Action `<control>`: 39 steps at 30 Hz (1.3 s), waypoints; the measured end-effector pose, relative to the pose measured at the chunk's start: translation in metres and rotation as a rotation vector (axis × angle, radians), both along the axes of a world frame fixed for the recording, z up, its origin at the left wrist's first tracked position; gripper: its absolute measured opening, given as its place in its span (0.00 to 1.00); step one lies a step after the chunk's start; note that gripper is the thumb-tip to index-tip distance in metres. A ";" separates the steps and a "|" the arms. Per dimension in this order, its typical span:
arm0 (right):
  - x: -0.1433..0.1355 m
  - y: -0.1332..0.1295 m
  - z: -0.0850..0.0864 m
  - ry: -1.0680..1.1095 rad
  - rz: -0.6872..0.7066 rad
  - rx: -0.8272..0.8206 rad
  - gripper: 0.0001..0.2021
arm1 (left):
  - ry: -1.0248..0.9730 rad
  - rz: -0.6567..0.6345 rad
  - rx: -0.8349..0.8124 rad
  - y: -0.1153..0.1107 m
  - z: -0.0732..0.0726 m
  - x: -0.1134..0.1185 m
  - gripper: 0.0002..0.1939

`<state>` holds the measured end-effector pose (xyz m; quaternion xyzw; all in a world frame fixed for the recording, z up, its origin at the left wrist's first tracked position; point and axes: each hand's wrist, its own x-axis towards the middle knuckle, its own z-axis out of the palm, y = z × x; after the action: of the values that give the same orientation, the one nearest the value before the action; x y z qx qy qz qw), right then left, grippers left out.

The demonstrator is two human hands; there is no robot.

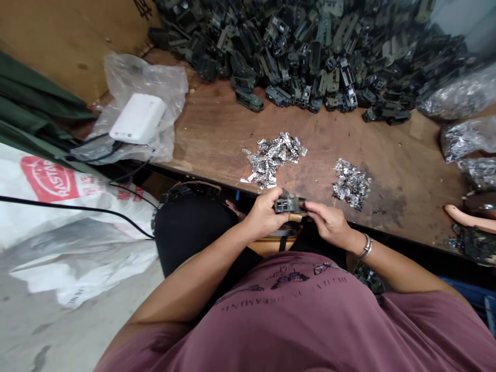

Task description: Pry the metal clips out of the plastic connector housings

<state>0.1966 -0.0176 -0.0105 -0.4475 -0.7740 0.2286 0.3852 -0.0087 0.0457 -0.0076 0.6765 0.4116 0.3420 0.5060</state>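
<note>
My left hand (263,214) is closed around a dark grey-green moulded plastic part (285,203), thumb and fingers on its sides. Small slots with pale metal show on the end facing me. My right hand (329,221) is pinched closed at the right end of that part; whatever lies between its fingertips is too small and hidden to name. Both hands are over my lap, just in front of the table edge. Beyond them on the table are a loose pile of shiny metal pieces (273,157) and a second pile of smaller metal pieces (352,183).
A large heap of similar dark plastic parts (310,57) covers the back of the wooden table (209,124). To the left, a white box with cables (139,119) lies on clear plastic. Bags of metal pieces (465,137) and an orange-handled tool (467,217) are at right.
</note>
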 end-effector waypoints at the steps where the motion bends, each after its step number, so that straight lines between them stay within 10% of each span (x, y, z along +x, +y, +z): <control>1: -0.001 -0.002 0.001 0.089 -0.030 -0.055 0.14 | -0.002 0.002 0.023 0.000 0.001 -0.001 0.13; 6: -0.007 0.004 0.010 0.510 -0.321 -0.354 0.13 | -0.008 0.019 0.099 -0.002 0.007 -0.001 0.12; 12: -0.029 0.023 0.012 0.865 -0.262 -0.810 0.16 | -0.036 0.041 0.124 -0.006 0.001 -0.003 0.14; 19: -0.031 0.035 0.014 1.000 -0.174 -0.891 0.21 | -0.224 -0.041 -0.014 0.003 0.001 -0.007 0.24; 23: -0.021 0.034 0.014 0.787 -0.151 -0.738 0.24 | -0.408 -0.252 -0.360 0.012 0.013 -0.010 0.32; 29: -0.006 0.062 0.019 0.114 0.071 -0.456 0.15 | -0.391 -0.131 -0.749 0.014 0.014 -0.002 0.24; 33: 0.019 0.127 0.020 -0.321 -0.236 -0.132 0.12 | -0.532 -0.037 -0.801 0.015 0.011 0.001 0.19; 39: 0.026 0.183 0.014 -0.760 -0.322 -0.185 0.09 | -0.538 0.011 -0.787 0.014 0.013 0.005 0.15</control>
<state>0.2226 0.1655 0.0036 -0.6477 -0.7576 0.0526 0.0612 -0.0040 0.0596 0.0052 0.3186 0.3678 0.3258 0.8106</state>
